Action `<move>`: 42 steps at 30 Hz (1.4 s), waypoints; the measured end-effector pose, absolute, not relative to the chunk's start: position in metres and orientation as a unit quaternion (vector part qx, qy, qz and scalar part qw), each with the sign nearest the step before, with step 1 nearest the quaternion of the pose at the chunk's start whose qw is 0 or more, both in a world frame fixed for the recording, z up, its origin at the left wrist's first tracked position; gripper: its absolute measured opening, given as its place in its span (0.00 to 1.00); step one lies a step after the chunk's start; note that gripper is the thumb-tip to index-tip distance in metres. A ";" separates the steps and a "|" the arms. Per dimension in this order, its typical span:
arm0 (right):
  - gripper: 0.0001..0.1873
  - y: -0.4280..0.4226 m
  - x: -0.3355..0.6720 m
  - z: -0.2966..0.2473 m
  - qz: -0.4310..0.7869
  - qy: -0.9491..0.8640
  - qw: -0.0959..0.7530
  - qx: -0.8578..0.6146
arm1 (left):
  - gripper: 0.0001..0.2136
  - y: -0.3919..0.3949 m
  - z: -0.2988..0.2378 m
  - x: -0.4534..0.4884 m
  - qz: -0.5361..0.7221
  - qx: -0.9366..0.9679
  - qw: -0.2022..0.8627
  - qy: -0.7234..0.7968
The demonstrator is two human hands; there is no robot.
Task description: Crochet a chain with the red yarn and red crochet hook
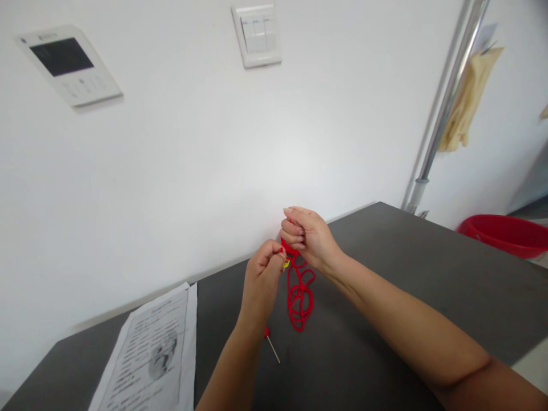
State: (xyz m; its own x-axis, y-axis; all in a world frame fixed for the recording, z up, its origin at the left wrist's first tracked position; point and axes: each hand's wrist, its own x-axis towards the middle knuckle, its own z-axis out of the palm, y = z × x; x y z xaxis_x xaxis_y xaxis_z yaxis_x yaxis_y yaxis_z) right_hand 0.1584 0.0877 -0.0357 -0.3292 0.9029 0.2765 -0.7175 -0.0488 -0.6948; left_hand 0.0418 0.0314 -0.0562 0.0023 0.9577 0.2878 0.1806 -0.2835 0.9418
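Note:
Above the dark table, my left hand (266,270) is closed in a pinch on red yarn (300,302). A small yellow piece (286,264) shows at its fingertips; I cannot make out its kind. My right hand (305,233) is held up just to the right, fingers curled round the same red yarn. The rest of the yarn trails below both hands in loose loops. Partly hidden behind my left forearm lies a thin metal-shafted tool (273,349) with a red end.
Printed sheets of paper (149,348) lie on the dark table (385,285) at left. A white wall (192,160) with a switch plate (258,37) and a screen panel (71,65) rises behind. A metal pole (449,97) and a red basin (505,234) stand at right.

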 end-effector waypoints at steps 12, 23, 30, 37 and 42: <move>0.23 0.089 0.158 -0.036 0.731 -0.380 0.556 -0.113 | 0.09 0.025 -0.050 0.046 0.548 0.548 0.440 0.454; 0.25 0.080 0.161 -0.028 0.750 -0.374 0.545 -0.030 | 0.06 0.026 -0.034 0.027 0.535 0.542 0.498 0.416; 0.23 0.076 0.158 -0.028 0.757 -0.348 0.552 -0.033 | 0.05 0.022 -0.028 0.027 0.541 0.502 0.544 0.398; 0.23 0.072 0.156 -0.027 0.746 -0.344 0.570 -0.032 | 0.05 0.022 -0.027 0.025 0.551 0.485 0.556 0.391; 0.23 0.070 0.154 -0.026 0.725 -0.365 0.582 -0.048 | 0.06 0.022 -0.026 0.026 0.552 0.493 0.541 0.400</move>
